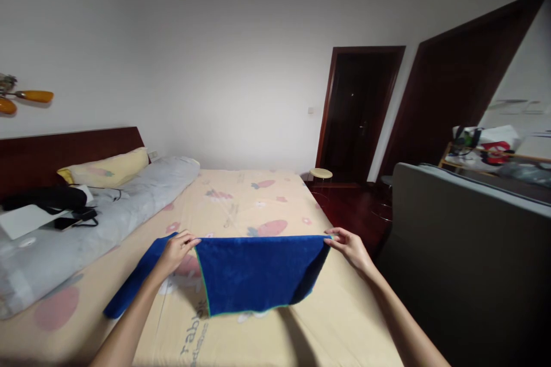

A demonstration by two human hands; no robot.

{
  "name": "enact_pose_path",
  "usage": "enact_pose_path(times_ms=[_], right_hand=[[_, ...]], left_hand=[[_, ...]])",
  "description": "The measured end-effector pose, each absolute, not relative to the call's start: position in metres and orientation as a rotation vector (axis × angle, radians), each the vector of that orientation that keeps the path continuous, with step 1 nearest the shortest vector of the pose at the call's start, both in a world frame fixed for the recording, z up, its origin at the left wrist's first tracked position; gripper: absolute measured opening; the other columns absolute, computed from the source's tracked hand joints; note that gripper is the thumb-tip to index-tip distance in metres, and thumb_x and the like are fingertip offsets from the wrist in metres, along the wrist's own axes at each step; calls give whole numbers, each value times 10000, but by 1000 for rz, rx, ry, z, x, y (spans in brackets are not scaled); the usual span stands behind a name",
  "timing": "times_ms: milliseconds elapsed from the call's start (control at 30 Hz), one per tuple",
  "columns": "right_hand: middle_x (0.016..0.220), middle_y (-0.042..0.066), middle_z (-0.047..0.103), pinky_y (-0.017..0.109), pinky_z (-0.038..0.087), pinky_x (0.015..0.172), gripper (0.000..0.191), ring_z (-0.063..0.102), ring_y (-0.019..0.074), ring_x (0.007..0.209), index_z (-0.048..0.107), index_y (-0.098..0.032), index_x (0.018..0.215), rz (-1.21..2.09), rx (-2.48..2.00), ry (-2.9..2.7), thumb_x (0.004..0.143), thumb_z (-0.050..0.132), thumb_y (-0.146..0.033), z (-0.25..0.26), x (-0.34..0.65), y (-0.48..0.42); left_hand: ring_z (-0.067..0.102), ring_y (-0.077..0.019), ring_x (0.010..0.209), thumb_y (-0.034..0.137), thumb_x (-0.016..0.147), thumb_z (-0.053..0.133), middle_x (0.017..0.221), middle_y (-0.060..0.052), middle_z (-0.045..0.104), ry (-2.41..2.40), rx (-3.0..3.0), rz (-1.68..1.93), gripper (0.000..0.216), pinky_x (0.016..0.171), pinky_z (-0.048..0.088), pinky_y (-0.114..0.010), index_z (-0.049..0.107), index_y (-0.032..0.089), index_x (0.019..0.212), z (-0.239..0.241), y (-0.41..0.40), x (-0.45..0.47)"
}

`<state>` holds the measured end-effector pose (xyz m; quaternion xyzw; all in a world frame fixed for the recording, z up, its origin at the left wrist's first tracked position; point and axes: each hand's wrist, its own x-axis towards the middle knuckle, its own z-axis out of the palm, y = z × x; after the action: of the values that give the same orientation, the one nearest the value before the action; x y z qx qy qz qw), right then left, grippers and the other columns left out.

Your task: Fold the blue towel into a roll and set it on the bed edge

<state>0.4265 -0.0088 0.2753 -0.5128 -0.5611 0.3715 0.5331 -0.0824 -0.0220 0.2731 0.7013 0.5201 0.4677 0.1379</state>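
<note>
A blue towel [262, 275] with a green edge hangs stretched between my two hands above the bed. My left hand [178, 249] pinches its upper left corner. At the upper right corner, my right hand [350, 246] has thumb and fingers closed on the cloth. The top edge runs nearly straight, and the lower edge hangs over the sheet, casting a shadow. Another blue cloth [135, 278] lies on the bed to the left, partly hidden behind my left hand and forearm.
The bed sheet [241, 195] is pale yellow with printed carrots and strawberries. A grey quilt [142, 212] lies along the left, with a white laptop [30, 221] and black items on it. A yellow pillow [107, 166] rests behind. A stool [321, 173] and grey panel [465, 258] stand right.
</note>
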Motion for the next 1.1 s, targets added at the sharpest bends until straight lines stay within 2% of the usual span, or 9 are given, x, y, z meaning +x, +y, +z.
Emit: enact_pose_path(times_ms=[100,233,367,533,600,700,800,967,1100], right_hand=[[673,41,702,313,478,661,524,624,194,678,733,-166,854,884,-1257,-1446,508,802,-554,277,431,-8],[715,57,722,312,501,679,501,643,204,707,735,-166,785,843,-1287,-1546,555,754,-611,279,434,-9],[698,62,717,306,497,655,511,636,203,685,725,-165,739,815,-1300,-1547,566,730,-647,280,434,-9],[698,49,702,286,469,631,463,616,188,678,726,-186,693,733,-1283,-1585,558,743,-629,280,436,-1],[655,28,682,266,439,579,443,585,159,621,724,-188,683,707,-1283,-1599,566,744,-615,280,435,7],[452,-22,580,247,361,466,448,480,112,439,717,-173,702,764,-1295,-1596,610,720,-611,278,432,20],[361,-34,525,240,358,455,455,462,104,378,700,-158,679,818,-1285,-1586,630,708,-610,275,424,36],[546,62,679,246,365,413,530,598,164,435,676,-147,682,873,-1227,-1522,583,703,-667,271,409,71],[656,91,725,267,436,477,549,682,222,586,672,-158,743,799,-1177,-1424,579,697,-681,270,395,104]], left_hand=[[570,-160,672,486,750,610,652,6,643,1501,2054,1297,291,671,418,-253,679,235,620,276,-24,-84],[568,-146,656,459,799,546,654,11,636,1528,2115,1232,311,661,417,-250,659,218,639,276,-26,-84],[532,-130,599,486,783,544,595,24,605,1538,2072,1282,349,638,412,-247,626,217,576,274,-24,-84],[530,-135,607,558,728,577,587,27,623,1556,1953,1361,378,625,410,-246,637,211,592,271,-15,-83],[490,-126,568,598,693,596,529,43,580,1560,1882,1400,410,585,392,-243,614,211,559,270,-9,-81],[395,-100,492,637,657,618,429,75,430,1565,1754,1473,476,506,331,-234,505,220,458,266,4,-79],[311,-74,428,648,667,609,396,94,329,1575,1590,1559,524,443,249,-231,405,232,422,261,18,-76],[328,-64,351,666,632,629,357,90,382,1538,1349,1644,522,397,247,-227,419,232,432,258,44,-68],[501,-125,375,667,588,657,396,30,537,1527,1195,1682,486,399,311,-237,574,189,553,266,75,-59]])
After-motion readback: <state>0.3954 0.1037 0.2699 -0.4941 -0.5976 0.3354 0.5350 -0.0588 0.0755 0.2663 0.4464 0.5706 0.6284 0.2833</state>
